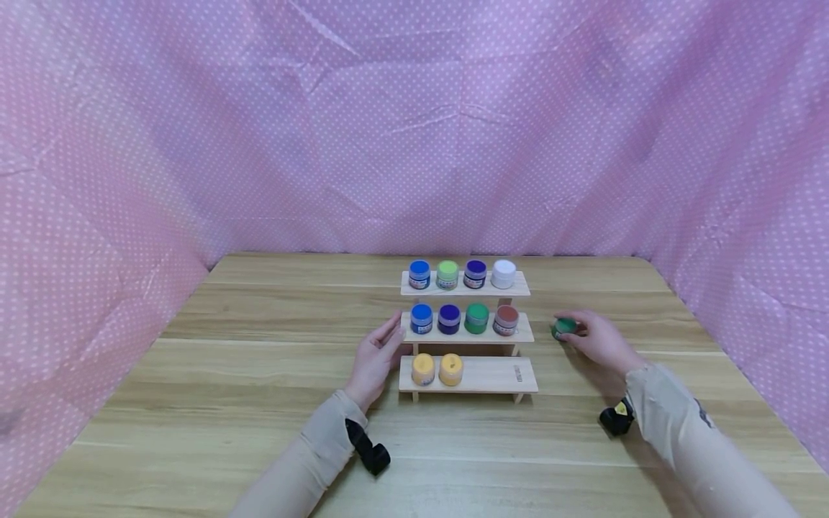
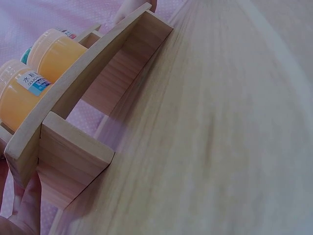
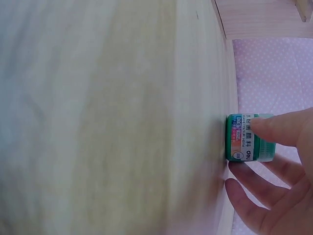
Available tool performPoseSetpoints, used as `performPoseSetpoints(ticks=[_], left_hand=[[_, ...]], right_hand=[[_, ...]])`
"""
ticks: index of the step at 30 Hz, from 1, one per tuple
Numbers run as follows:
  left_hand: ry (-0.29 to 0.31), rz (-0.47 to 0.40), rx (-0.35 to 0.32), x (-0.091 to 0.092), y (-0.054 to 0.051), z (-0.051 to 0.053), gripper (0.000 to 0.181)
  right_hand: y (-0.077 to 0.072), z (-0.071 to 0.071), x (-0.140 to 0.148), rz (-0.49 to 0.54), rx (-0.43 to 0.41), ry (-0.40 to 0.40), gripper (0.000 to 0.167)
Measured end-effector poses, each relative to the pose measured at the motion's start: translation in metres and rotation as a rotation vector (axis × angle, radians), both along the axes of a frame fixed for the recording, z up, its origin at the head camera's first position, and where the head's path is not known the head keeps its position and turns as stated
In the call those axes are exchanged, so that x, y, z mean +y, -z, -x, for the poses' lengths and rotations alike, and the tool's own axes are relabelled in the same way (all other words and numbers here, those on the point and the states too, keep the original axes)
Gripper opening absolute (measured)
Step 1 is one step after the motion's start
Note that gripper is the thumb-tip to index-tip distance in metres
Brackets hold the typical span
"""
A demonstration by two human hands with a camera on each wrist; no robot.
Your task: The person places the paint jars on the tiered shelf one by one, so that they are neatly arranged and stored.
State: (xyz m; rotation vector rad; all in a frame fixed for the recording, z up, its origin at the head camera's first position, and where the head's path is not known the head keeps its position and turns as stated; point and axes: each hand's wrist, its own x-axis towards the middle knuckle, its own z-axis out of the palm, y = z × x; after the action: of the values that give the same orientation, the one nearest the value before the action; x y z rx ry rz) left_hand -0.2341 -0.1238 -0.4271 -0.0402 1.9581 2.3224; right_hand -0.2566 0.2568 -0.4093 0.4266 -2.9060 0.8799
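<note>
My right hand (image 1: 600,339) pinches a green paint jar (image 3: 242,138) between thumb and fingers, to the right of a three-tier wooden stand (image 1: 486,375). The jar's base is at the table surface; its label faces the right wrist camera. At the stand's left end, my left hand (image 1: 377,360) touches the middle tier with fairly straight fingers, some partly hidden by the wood. Two yellow-orange paint jars (image 1: 437,370) sit at the left of the bottom tier. The middle tier carries blue, purple, green (image 1: 476,319) and reddish-brown (image 1: 506,321) jars.
Blue, light green, purple and white (image 1: 503,274) jars line the top tier. The wooden table (image 1: 259,403) surrounds the stand. Pink dotted cloth (image 1: 414,144) hangs behind and at both sides. A black strapped device (image 1: 372,452) is on each wrist.
</note>
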Motion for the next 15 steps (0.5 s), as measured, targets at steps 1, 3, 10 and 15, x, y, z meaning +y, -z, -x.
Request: performPoseSetpoints(ticks=[1,3,10,15], left_hand=[[0.0,-0.001,0.001,0.0001,0.0001,0.0001,0.046],[-0.001,-0.004,0.001,0.0003,0.0001,-0.0001,0.046],[-0.001,0.003,0.0,0.0002,0.0004,-0.0011,0.047],[0.003,-0.008,-0.003,0.0001,0.0007,-0.0003,0.046]], right_hand=[[0.0001,-0.0002,-0.0001,0.002,-0.001,0.003,0.039],[0.0003,-0.0006,-0.0004,0.005,-0.001,0.009,0.039],[-0.0004,-0.0031,-0.0017,0.033,0.006,0.029,0.039],[-0.0036,-0.0063,-0.0022,0.045,0.027,0.03,0.039]])
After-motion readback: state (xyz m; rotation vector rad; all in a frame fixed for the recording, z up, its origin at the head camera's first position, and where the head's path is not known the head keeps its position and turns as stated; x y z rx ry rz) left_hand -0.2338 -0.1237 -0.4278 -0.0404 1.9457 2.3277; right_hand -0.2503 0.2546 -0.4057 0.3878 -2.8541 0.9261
